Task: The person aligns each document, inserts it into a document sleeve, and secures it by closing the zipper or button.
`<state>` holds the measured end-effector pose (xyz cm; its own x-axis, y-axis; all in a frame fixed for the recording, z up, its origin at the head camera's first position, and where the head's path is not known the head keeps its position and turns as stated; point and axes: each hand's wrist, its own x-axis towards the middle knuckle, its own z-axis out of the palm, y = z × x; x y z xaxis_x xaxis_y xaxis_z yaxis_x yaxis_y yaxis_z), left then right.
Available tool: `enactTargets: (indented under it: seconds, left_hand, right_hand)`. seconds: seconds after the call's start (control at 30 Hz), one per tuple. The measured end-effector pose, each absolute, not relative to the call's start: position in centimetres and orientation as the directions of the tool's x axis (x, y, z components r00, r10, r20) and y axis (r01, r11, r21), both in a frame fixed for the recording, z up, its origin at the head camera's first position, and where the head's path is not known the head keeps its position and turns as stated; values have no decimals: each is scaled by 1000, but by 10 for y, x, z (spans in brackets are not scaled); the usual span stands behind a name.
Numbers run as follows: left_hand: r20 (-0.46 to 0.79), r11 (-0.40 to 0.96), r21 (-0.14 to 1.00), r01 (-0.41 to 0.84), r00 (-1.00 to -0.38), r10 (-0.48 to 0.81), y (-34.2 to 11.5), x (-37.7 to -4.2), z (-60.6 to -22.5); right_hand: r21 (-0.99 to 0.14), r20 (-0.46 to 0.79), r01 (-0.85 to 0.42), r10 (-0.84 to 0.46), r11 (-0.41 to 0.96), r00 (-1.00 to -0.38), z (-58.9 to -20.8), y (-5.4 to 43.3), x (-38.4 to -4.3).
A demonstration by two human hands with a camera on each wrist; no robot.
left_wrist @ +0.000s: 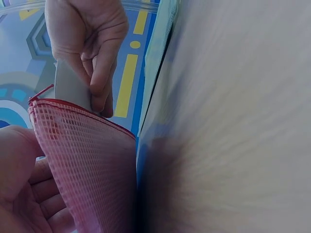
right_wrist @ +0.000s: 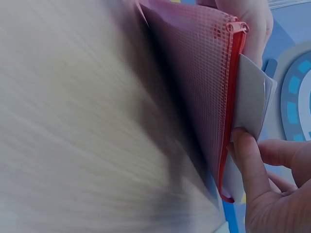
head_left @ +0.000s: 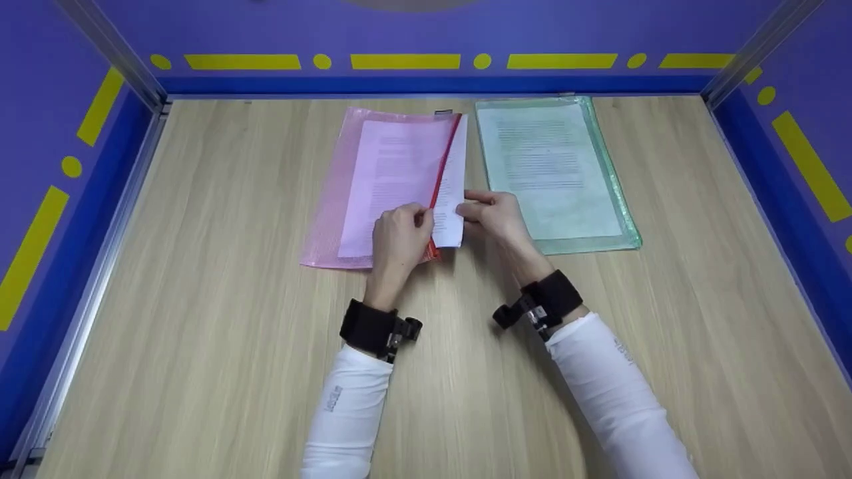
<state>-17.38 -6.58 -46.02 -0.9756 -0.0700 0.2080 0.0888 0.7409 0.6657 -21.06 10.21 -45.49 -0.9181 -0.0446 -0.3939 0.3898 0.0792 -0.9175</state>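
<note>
A pink mesh zip pouch (head_left: 331, 199) lies in the middle of the table, its red zipper edge (head_left: 444, 159) facing right. White printed sheets (head_left: 454, 183) stick out past that edge; the rest of them shows through the pink cover. My left hand (head_left: 398, 236) pinches the pouch near the lower end of the zipper, and the left wrist view shows this corner raised off the table. With thumb and fingers my right hand (head_left: 498, 214) pinches the protruding sheets by their outer edge. The zipper slider (right_wrist: 238, 27) sits at the pouch's near corner in the right wrist view.
A green zip pouch (head_left: 620, 199) with printed paper inside lies flat to the right, just beyond my right hand. Blue and purple walls (head_left: 426, 36) with yellow marks stand along the table's back and sides. Wood-grain tabletop (head_left: 219, 279) extends around the pouches.
</note>
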Motion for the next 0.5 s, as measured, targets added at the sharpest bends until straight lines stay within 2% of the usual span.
enactTargets:
  seconds: [0.5]
  left_hand:
    - [239,737,665,126,-970,-50,-64,-173,-460]
  right_hand:
    - [-935,-331,320,-48,156,-942,-454,90,-214]
